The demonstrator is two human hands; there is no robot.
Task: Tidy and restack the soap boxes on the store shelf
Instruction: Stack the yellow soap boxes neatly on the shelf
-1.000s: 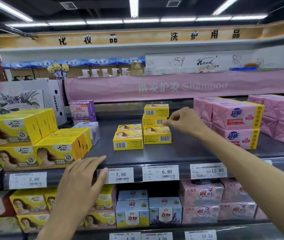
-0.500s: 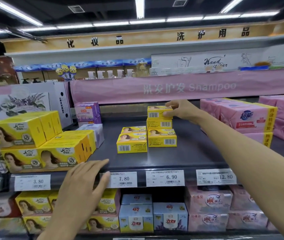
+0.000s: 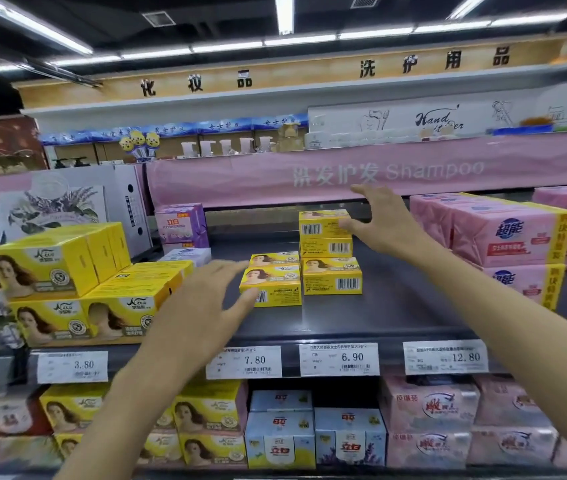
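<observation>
Yellow soap stack: touches its top box with right hand, grip spread, holding nothing. Holds left hand left of it, grip open, empty.

A long pink banner reading "Shampoo" runs across the aisle. Left of it stands a white box printed with lavender. Above it, on a far counter, there's a row of white pump bottles with a few yellow round-headed figures to their left. Higher still is a tan sign board with black characters, under the ceiling light strips. Well below the banner hang four price tags: 3.80, 7.80, 6.90 and 12.80.
</observation>
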